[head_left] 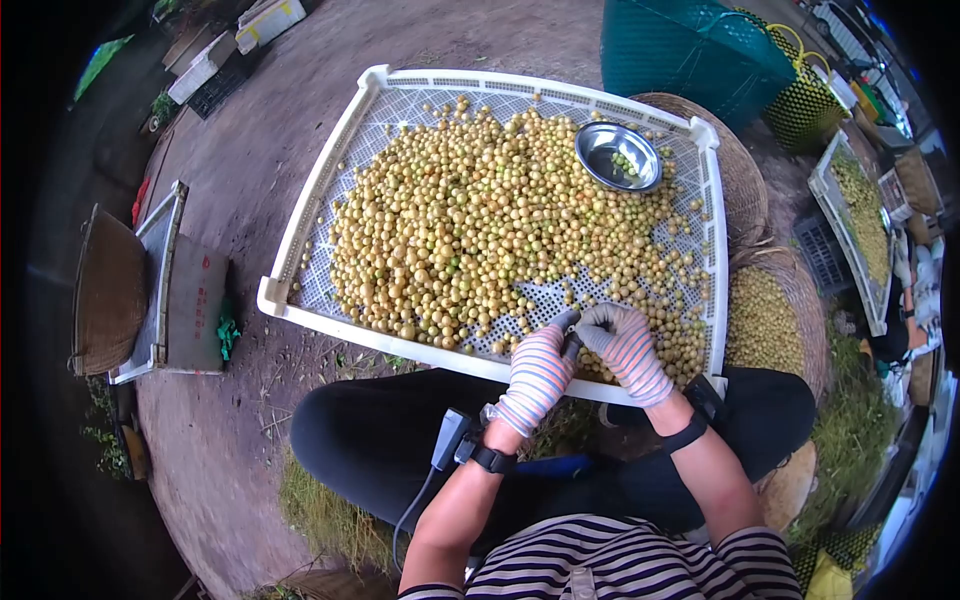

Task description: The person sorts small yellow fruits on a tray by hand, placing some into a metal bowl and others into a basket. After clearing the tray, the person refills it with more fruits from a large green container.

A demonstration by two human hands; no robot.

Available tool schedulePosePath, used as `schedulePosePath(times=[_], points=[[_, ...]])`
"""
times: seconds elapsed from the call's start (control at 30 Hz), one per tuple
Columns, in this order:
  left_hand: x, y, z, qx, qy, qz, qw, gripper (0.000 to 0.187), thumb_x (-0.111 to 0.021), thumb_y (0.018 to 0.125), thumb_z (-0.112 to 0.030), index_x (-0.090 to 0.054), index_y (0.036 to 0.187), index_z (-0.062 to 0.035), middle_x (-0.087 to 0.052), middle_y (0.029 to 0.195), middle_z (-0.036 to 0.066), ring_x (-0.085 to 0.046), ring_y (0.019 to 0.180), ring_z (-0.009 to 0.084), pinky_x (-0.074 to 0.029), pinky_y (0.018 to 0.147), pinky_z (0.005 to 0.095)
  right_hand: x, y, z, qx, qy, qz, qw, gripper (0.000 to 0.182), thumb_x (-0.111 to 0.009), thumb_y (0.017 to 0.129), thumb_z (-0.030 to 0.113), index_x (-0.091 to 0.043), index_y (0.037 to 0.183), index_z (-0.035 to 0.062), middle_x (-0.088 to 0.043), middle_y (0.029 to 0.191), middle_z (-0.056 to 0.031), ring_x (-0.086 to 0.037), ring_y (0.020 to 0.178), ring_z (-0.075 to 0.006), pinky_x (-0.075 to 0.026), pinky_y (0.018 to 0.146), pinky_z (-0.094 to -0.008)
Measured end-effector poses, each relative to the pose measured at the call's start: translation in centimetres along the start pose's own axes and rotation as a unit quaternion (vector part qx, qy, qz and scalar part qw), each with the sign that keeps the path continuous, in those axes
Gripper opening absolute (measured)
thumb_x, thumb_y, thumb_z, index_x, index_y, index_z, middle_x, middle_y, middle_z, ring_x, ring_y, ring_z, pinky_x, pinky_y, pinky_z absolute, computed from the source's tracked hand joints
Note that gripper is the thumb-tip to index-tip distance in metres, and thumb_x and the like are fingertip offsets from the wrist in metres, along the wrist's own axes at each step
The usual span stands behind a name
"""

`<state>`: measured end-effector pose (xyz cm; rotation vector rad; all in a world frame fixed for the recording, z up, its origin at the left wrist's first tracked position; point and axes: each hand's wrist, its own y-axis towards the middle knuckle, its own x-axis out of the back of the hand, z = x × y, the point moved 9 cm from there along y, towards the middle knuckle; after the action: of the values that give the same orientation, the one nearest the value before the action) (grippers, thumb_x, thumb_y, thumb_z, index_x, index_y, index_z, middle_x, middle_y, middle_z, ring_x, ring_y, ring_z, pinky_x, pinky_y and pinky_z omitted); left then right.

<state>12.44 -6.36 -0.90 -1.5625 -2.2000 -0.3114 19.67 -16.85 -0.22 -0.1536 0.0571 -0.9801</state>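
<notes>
A white plastic tray (300, 235) with a mesh bottom lies before me, heaped with small round yellow-green fruits (450, 220). Both hands wear striped gloves with grey fingertips and meet over its near edge. My left hand (540, 372) is closed, its fingertips pinched together close to the other hand's. My right hand (630, 352) is curled, thumb and forefinger pressed together beside the left fingers. Whatever lies between the fingertips is too small or hidden to make out. Toward the tray's far right, a shiny metal bowl (597, 150) holds several small green pieces.
At the right, a round woven basket (815, 325) holds more fruits, and another loaded tray (878, 300) stands beyond it. A teal bag (680, 50) sits behind the tray. On the left are a box (195, 310) and a wicker basket (108, 290). Plant stalks (335, 510) lie near my legs.
</notes>
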Motion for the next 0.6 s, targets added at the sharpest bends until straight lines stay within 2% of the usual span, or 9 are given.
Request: schedulePosePath(times=[0.13, 0.17, 0.23, 0.27, 0.3, 0.33, 0.37, 0.5, 0.6], points=[[-0.7, -0.1, 0.4, -0.005, 0.0, 0.004, 1.0, 0.034, -0.062, 0.09, -0.018, -0.061, 0.123, -0.0072, -0.067, 0.086, 0.022, -0.067, 0.078, 0.0375, -0.053, 0.072, 0.0439, 1.1, 0.5, -0.5, 0.041, -0.071, -0.024, 0.996, 0.005, -0.066, 0.081, 0.005, -0.066, 0.078, 0.0012, -0.062, 0.071, 0.0005, -0.053, 0.064, -0.0059, -0.046, 0.061, -0.0256], [-0.6, 0.0, 1.5, 0.043, -0.029, 0.003, 0.999, 0.031, -0.061, 0.092, -0.021, -0.062, 0.12, -0.0071, -0.068, 0.077, 0.016, -0.066, 0.062, 0.0277, -0.052, 0.058, 0.0371, 0.9, 0.3, -0.4, 0.047, -0.112, 0.008, 0.993, 0.007, -0.067, 0.081, 0.007, -0.065, 0.077, 0.0017, -0.063, 0.069, -0.002, -0.054, 0.063, -0.0077, -0.046, 0.06, -0.0265], [-0.4, 0.3, 2.8, 0.194, -0.353, 0.016, 0.915, 0.028, -0.06, 0.095, -0.025, -0.064, 0.115, -0.0063, -0.065, 0.07, 0.004, -0.058, 0.05, 0.0131, -0.043, 0.046, 0.0252, 0.2, -1.0, 1.4, 0.063, -0.192, 0.074, 0.977, 0.009, -0.067, 0.08, 0.01, -0.064, 0.074, 0.0028, -0.063, 0.066, -0.0069, -0.057, 0.059, -0.0112, -0.046, 0.058, -0.0282], [0.6, 0.0, 2.3, 0.251, -0.406, 0.018, 0.879, 0.027, -0.06, 0.097, -0.028, -0.065, 0.111, -0.0057, -0.06, 0.066, -0.005, -0.05, 0.047, 0.0055, -0.035, 0.043, 0.0176, -1.2, -2.1, 1.9, 0.073, -0.216, 0.179, 0.957, 0.015, -0.067, 0.081, 0.019, -0.066, 0.076, 0.0047, -0.064, 0.068, -0.0114, -0.062, 0.059, -0.0207, -0.048, 0.057, -0.0334], [1.3, 0.8, 2.3, 0.245, -0.485, 0.003, 0.84, 0.028, -0.059, 0.097, -0.027, -0.063, 0.113, -0.0047, -0.062, 0.072, -0.002, -0.053, 0.052, 0.007, -0.038, 0.044, 0.0181, -2.4, -4.0, 2.1, 0.083, -0.3, 0.259, 0.914, 0.031, -0.064, 0.086, 0.037, -0.069, 0.079, 0.0074, -0.066, 0.072, -0.013, -0.064, 0.064, -0.0299, -0.05, 0.06, -0.0387], [2.0, 2.1, 2.2, 0.218, -0.551, -0.006, 0.805, 0.029, -0.06, 0.096, -0.026, -0.061, 0.115, -0.0044, -0.063, 0.078, 0.0, -0.056, 0.059, 0.0082, -0.039, 0.047, 0.0179, -3.5, -6.1, -0.2, -0.008, -0.387, 0.401, 0.83, 0.047, -0.057, 0.088, 0.055, -0.072, 0.086, 0.0108, -0.068, 0.078, -0.0126, -0.066, 0.07, -0.0348, -0.052, 0.065, -0.0424], [2.5, 3.9, 2.1, 0.188, -0.615, -0.015, 0.765, 0.03, -0.061, 0.095, -0.026, -0.06, 0.117, -0.0041, -0.064, 0.084, 0.002, -0.058, 0.066, 0.0094, -0.04, 0.05, 0.0178, -3.7, -8.0, 0.8, 0.007, -0.423, 0.452, 0.786, 0.056, -0.049, 0.09, 0.063, -0.072, 0.091, 0.0121, -0.069, 0.083, -0.0123, -0.066, 0.074, -0.0344, -0.052, 0.068, -0.0424], [2.5, 11.9, -2.5, 0.11, -0.706, -0.024, 0.699, 0.032, -0.064, 0.093, -0.021, -0.058, 0.115, 0.0019, -0.064, 0.102, 0.011, -0.064, 0.093, 0.0219, -0.056, 0.078, 0.0289, -0.2, -6.4, 3.6, 0.037, -0.424, 0.337, 0.84, 0.04, -0.059, 0.089, 0.048, -0.071, 0.094, 0.0098, -0.069, 0.085, -0.0123, -0.066, 0.08, -0.0337, -0.052, 0.071, -0.0429], [-0.4, 18.2, -5.5, 0.069, -0.766, 0.018, 0.639, 0.036, -0.063, 0.094, -0.028, -0.059, 0.112, 0.0035, -0.064, 0.106, 0.016, -0.063, 0.1, 0.0295, -0.055, 0.092, 0.0394, 3.6, -4.4, 4.8, 0.055, -0.438, 0.241, 0.865, 0.032, -0.064, 0.086, 0.038, -0.071, 0.097, 0.008, -0.068, 0.087, -0.0121, -0.065, 0.08, -0.0342, -0.052, 0.07, -0.0428]])
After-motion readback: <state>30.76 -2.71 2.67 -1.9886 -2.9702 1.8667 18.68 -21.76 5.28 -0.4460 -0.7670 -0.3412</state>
